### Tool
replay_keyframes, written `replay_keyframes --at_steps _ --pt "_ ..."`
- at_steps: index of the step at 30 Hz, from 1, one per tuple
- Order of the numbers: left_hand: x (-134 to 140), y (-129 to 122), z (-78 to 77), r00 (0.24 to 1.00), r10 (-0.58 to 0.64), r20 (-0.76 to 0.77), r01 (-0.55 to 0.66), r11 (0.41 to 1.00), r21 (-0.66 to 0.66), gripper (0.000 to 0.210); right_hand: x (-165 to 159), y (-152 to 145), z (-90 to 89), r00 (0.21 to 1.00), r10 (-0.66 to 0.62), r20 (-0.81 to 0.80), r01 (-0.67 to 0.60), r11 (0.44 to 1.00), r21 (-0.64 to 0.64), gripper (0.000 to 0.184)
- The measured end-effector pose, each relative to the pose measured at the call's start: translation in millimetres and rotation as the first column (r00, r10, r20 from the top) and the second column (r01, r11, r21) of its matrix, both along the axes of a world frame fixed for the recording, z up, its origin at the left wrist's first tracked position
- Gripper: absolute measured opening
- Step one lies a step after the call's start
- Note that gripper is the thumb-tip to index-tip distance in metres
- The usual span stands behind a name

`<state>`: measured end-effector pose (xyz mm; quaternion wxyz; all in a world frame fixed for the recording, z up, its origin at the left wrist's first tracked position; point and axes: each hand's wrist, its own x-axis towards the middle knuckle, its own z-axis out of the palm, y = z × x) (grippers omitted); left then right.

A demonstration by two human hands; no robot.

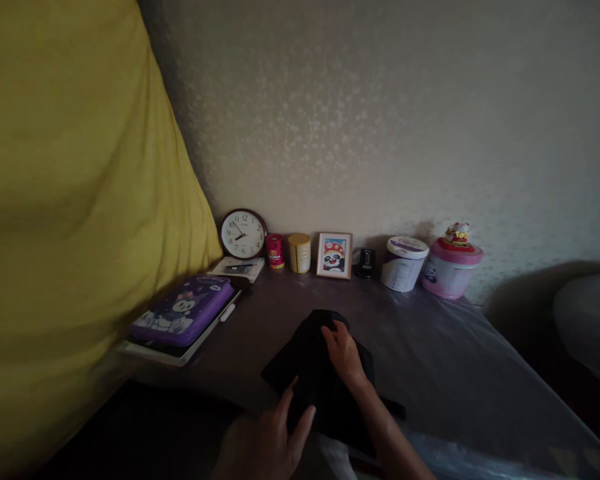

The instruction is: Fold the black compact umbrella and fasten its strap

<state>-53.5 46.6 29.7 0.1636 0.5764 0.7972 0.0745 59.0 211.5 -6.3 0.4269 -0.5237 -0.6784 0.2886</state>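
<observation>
A piece of black cloth (307,360), its exact kind hard to make out in the dim light, lies bunched near the front of the table, with a narrow dark strip sticking out at its lower right. My right hand (344,353) reaches over it, fingers curled on its far upper part and gripping the fabric. Closer to me, my left hand (276,433) is at the cloth's near left side. Its thumb and index finger are spread apart, and the other fingers are hard to see.
On the table (420,353), a purple case (185,310) lies over a flat white-edged item at left. Along the wall stand a clock (244,233), red can (275,252), yellow-lidded can (299,255), picture frame (335,256), white tub (404,267) and pink tub (450,272). Yellow fabric (80,200) hangs left.
</observation>
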Motion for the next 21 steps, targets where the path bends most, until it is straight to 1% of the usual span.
replay_keyframes --at_steps 2,4,6,7,9,10,11,12,13,15,16,19,21 --pt "-0.3 1.3 -3.0 1.000 0.002 0.017 -0.002 1.000 -0.018 0.060 -2.4 0.1 1.4 0.999 0.017 0.037 -0.017 1.000 -0.021 0.048" --pt "-0.8 2.5 -7.9 1.000 0.023 0.021 -0.023 1.000 -0.008 0.057 -4.1 -0.5 5.9 0.998 0.022 0.066 -0.018 0.998 -0.067 0.048" --pt "-1.3 3.2 -12.5 0.999 0.039 0.018 -0.039 0.999 0.013 0.054 -4.7 -2.4 12.2 0.998 0.045 0.049 -0.038 0.990 -0.136 0.047" --pt "-1.5 3.4 -14.0 0.999 0.043 0.016 -0.044 0.999 0.019 0.053 -4.3 -4.1 15.6 0.997 0.083 0.004 -0.081 0.979 -0.185 0.047" --pt "-1.6 3.5 -14.7 0.999 0.044 0.006 -0.044 0.999 0.012 0.052 -1.8 -9.3 21.4 0.973 0.190 -0.131 -0.220 0.936 -0.276 0.049" --pt "-1.6 3.5 -14.0 0.999 0.040 -0.006 -0.040 0.999 0.007 0.052 0.6 -12.9 23.4 0.950 0.245 -0.194 -0.294 0.911 -0.290 0.050" --pt "-1.6 3.6 -13.0 0.999 0.035 -0.013 -0.035 0.999 0.003 0.052 3.8 -17.1 24.4 0.929 0.290 -0.231 -0.349 0.896 -0.275 0.050" --pt "-1.7 3.6 -11.9 1.000 0.026 -0.010 -0.026 1.000 -0.002 0.052 7.7 -21.8 24.5 0.915 0.328 -0.233 -0.380 0.895 -0.232 0.048" --pt "-1.9 3.8 -11.2 1.000 0.019 0.003 -0.019 1.000 -0.011 0.051 12.1 -26.8 23.5 0.913 0.355 -0.200 -0.388 0.906 -0.166 0.044" --pt "-2.8 4.1 -11.8 0.999 0.014 0.035 -0.013 0.999 -0.033 0.051 21.3 -36.3 18.6 0.922 0.381 -0.073 -0.382 0.924 -0.008 0.035" --pt "-3.4 4.3 -13.2 0.999 0.023 0.041 -0.021 0.999 -0.038 0.051 25.4 -40.2 15.0 0.924 0.381 0.001 -0.380 0.922 0.073 0.031" --pt "-4.6 4.9 -19.3 0.999 0.040 0.029 -0.039 0.999 -0.015 0.053 34.2 -44.5 2.9 0.915 0.356 0.192 -0.399 0.874 0.278 0.025" --pt "-3.8 5.2 -20.0 0.999 0.039 0.029 -0.038 0.999 -0.013 0.053 37.0 -39.5 -4.3 0.903 0.328 0.277 -0.415 0.834 0.363 0.023"
